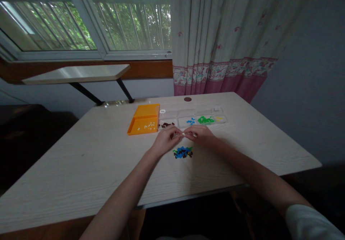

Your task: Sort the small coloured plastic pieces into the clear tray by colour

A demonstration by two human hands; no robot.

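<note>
My left hand and my right hand meet above the table, fingertips pinched together. Between them is a tiny pale piece, too small to name; both hands seem to grip it. Just below on the table lies a small pile of mixed blue, brown, green and yellow pieces. Behind my hands sit clear plastic trays with brown pieces, blue pieces, green pieces and a few yellow pieces. To the left, an open orange case holds small white pieces.
The light wooden table has a raised shelf on black legs at its back left. A dark round disc lies near the back edge. Behind are a barred window and a patterned curtain.
</note>
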